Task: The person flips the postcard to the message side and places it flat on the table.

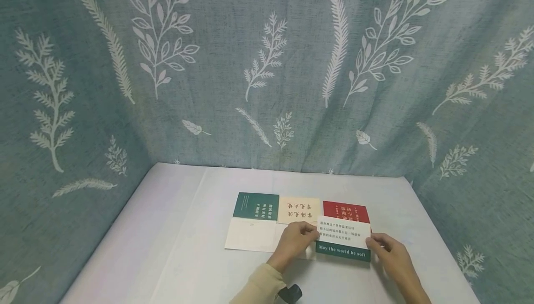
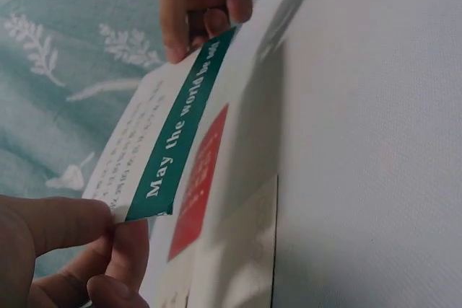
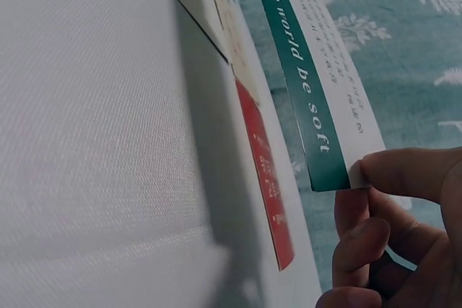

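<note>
Both hands hold a white card with a green strip (image 1: 343, 239) above the table; the strip reads "May the world be soft". My left hand (image 1: 295, 243) pinches its left edge between thumb and fingers, and my right hand (image 1: 391, 253) pinches the right edge. Behind it on the table lies a red card (image 1: 346, 209), partly hidden by the held one. To the left of the red card lie a cream card (image 1: 298, 206) with dark characters and a green card (image 1: 255, 205). A plain white card (image 1: 250, 235) lies in front of these, partly covered by the left hand.
The white table (image 1: 187, 230) runs back to a teal curtain with white leaf prints (image 1: 233, 72), which also encloses both sides. A small black object (image 1: 290, 293) shows beside the left sleeve (image 1: 260, 285).
</note>
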The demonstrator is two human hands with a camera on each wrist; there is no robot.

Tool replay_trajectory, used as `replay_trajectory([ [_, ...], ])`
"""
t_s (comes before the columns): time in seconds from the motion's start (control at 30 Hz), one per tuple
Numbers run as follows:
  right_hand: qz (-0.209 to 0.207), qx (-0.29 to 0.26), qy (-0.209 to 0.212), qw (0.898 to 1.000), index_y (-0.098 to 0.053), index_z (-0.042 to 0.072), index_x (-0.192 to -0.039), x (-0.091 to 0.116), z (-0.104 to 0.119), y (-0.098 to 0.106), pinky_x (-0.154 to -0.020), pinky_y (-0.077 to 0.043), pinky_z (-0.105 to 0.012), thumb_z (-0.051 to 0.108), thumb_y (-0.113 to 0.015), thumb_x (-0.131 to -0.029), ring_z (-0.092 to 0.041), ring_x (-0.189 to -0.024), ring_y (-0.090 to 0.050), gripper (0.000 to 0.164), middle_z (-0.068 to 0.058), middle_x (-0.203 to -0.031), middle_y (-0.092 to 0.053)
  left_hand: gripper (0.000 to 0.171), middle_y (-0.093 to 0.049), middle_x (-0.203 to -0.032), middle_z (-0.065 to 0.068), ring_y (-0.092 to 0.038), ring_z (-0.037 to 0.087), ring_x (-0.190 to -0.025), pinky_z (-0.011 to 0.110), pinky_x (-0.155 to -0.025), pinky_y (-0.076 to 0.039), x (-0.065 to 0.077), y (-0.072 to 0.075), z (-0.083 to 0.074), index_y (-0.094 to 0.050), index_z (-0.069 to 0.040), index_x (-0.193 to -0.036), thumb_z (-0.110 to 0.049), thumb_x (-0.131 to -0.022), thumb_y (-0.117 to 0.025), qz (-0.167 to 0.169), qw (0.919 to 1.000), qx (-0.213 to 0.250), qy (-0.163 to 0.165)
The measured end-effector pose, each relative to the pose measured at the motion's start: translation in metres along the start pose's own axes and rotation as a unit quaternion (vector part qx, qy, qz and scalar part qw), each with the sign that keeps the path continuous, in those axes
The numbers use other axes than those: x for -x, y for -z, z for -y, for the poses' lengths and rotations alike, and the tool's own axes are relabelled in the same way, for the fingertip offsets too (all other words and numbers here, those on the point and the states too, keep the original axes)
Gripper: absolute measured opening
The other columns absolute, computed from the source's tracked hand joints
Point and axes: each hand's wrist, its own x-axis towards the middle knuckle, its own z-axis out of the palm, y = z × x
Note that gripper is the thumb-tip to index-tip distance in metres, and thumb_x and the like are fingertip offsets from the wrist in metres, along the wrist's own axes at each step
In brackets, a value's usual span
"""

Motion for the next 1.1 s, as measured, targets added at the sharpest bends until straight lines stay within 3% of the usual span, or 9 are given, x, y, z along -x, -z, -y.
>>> replay_trajectory([
  [0.43, -0.004, -0.021, 0.001, 1.0, -0.058, -0.003, -0.133, 0.001, 0.009, -0.003, -0.101, -0.044, -0.06, 0.061, -0.059, -0.095, -0.043, -0.126, -0.05, 0.075, -0.027, -0.141, -0.053, 0.019, -0.065, -0.083, -0.009, -0.057, 0.01, -0.079, 0.034, -0.073, -0.049, 0.0, 0.008, -0.002, -0.075, -0.015, -0.096, -0.032, -0.087, -0.073, -0.015, 0.9999, -0.002, 0.006],
  [1.1, -0.002, -0.017, 0.026, 1.0, -0.059, -0.004, -0.131, 0.002, 0.015, 0.001, -0.097, -0.048, -0.055, 0.057, -0.061, -0.095, -0.038, -0.119, -0.054, 0.071, -0.026, -0.138, -0.056, 0.017, -0.066, -0.08, -0.01, -0.057, 0.009, -0.078, 0.033, -0.072, -0.048, 0.005, 0.007, -0.003, -0.074, -0.017, -0.094, -0.032, -0.088, -0.072, -0.028, 0.9996, 0.001, 0.006],
])
